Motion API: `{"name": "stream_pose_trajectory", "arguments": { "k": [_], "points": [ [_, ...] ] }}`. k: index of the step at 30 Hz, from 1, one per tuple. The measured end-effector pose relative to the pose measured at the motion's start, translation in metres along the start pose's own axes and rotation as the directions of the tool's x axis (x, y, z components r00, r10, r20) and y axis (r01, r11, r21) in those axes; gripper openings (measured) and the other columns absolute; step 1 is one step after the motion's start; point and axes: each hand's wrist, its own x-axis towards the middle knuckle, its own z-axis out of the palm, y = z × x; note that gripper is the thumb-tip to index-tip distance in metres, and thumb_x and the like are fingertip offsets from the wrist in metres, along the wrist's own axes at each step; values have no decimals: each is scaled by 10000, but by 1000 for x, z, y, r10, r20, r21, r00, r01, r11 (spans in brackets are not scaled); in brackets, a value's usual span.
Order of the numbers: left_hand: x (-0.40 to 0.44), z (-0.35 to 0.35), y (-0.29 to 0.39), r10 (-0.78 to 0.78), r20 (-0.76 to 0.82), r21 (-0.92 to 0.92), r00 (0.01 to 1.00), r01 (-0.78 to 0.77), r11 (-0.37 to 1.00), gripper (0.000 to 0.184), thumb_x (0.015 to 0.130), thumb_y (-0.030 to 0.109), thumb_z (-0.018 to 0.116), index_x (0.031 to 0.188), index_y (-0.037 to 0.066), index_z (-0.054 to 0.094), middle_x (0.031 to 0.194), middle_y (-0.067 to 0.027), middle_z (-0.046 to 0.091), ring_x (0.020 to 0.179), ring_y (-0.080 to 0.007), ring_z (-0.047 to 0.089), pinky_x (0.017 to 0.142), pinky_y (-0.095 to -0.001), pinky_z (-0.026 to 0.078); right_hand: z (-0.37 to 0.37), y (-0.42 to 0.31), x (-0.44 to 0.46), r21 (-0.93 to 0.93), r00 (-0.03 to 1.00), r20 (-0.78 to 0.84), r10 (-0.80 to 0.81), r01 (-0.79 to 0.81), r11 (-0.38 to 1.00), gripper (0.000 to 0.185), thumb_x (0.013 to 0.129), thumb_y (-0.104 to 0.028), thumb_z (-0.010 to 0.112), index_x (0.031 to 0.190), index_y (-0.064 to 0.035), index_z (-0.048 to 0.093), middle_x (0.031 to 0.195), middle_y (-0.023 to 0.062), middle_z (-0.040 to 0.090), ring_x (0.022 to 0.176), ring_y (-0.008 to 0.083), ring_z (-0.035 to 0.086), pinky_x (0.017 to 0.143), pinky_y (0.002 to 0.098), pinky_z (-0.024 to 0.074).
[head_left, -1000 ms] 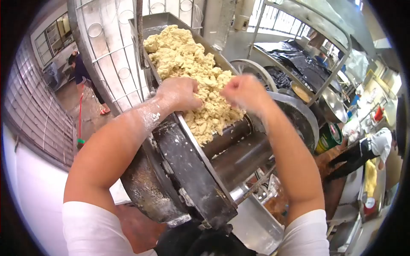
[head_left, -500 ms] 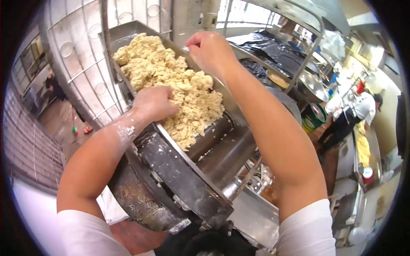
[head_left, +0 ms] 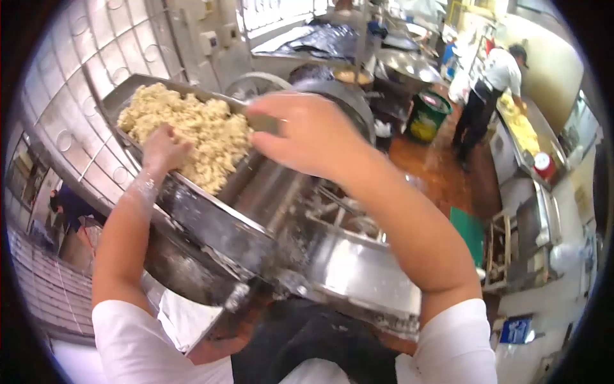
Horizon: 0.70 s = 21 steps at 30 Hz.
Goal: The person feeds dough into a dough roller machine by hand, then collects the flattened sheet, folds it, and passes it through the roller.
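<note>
Crumbly pale-yellow dough (head_left: 217,136) fills much of a long metal trough (head_left: 252,221) on a floury machine. My left hand (head_left: 164,151) rests on the near left part of the dough, its fingers apart and partly sunk among the crumbs. My right hand (head_left: 300,128) is beside the dough's right edge, over the trough's side. It is smeared by motion, but a gap shows between thumb and fingers and nothing is visible in it. White flour marks my left wrist. The right end of the trough shows a dark metal roller or channel (head_left: 272,192).
A barred metal gate (head_left: 121,45) stands along the left. Behind are a large round pan (head_left: 345,102), a metal bowl (head_left: 403,67) and a green bucket (head_left: 430,115). Another person (head_left: 492,89) bends over a counter with yellow dough (head_left: 519,128). Someone else is outside, far left.
The view has turned right, so the trough sits further left. My right hand, earlier closed above the trough's far rim, has come down to the dough's right edge and opened. The left stays at the dough.
</note>
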Motion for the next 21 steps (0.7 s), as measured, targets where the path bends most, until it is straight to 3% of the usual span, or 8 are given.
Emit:
{"name": "stream_pose_trajectory", "arguments": {
  "k": [6, 8, 9, 11, 14, 17, 20, 21],
  "points": [
    [44, 67, -58, 76, 12, 58, 997, -77, 995, 379, 821, 389, 622, 922, 26, 646, 866, -161, 658, 814, -328, 621, 716, -446, 472, -96, 70, -377, 508, 426, 183, 886, -813, 286, 218, 860, -232, 660, 942, -33, 685, 861, 22, 677, 731, 95, 604, 660, 252, 492],
    [98, 96, -127, -17, -28, 139, 999, 21, 990, 397, 888, 340, 573, 1191, 84, 592, 868, -168, 637, 789, -337, 602, 722, -412, 479, -94, 41, -514, 503, 64, 371, 927, -852, -142, 171, 853, -208, 658, 932, -59, 688, 829, 10, 671, 700, 100, 606, 627, 253, 495],
    [116, 95, -169, 526, 136, 686, 840, -463, 561, 471, 901, 220, 566, 1359, 162, 473, 891, -163, 619, 808, -343, 604, 743, -387, 482, -87, 17, -566, 513, -81, 466, 881, -786, -344, 144, 857, -196, 644, 927, -77, 685, 823, 12, 668, 695, 106, 613, 611, 256, 501],
    [133, 85, -185, 545, 249, 674, 801, -547, 496, 619, 914, 174, 545, 1477, 235, 296, 906, -165, 599, 780, -326, 596, 728, -383, 483, -63, -25, -641, 413, -263, 544, 797, -743, -527, 214, 850, -190, 635, 1006, -50, 677, 751, 20, 651, 661, 113, 602, 585, 278, 496],
    [133, 75, -168, 454, 273, 583, 848, -522, 623, 392, 901, 206, 579, 1272, 94, 520, 871, -126, 633, 759, -254, 586, 635, -355, 458, -24, -46, -724, 180, -579, 418, 700, -702, -689, 297, 849, -197, 619, 1102, -42, 642, 807, 45, 659, 695, 110, 610, 551, 295, 496],
    [140, 81, -177, 346, 46, 335, 937, -341, 878, 401, 909, 409, 608, 1059, 38, 641, 705, -86, 650, 673, -240, 599, 611, -354, 477, 5, -23, -799, 518, -730, 227, 645, -470, -715, 384, 840, -230, 619, 1156, -12, 609, 808, 74, 643, 674, 155, 606, 509, 334, 481],
    [109, 67, -151, 63, 42, -298, 997, -48, 953, 323, 926, 300, 586, 1110, 36, 594, 932, -168, 629, 838, -268, 605, 664, -366, 507, 50, 22, -860, 515, -798, -332, 504, -600, -612, 390, 836, -282, 616, 1055, 40, 624, 729, 114, 611, 573, 251, 563, 501, 389, 464],
    [83, 58, -125, 11, 95, -476, 995, 35, 879, 302, 931, 264, 579, 1128, 35, 579, 1008, -195, 623, 892, -278, 607, 681, -370, 518, 52, 32, -876, 595, -816, -189, 546, -538, -597, 419, 840, -301, 630, 1011, 82, 615, 778, 133, 637, 597, 233, 563, 528, 393, 466]
  ]
}}
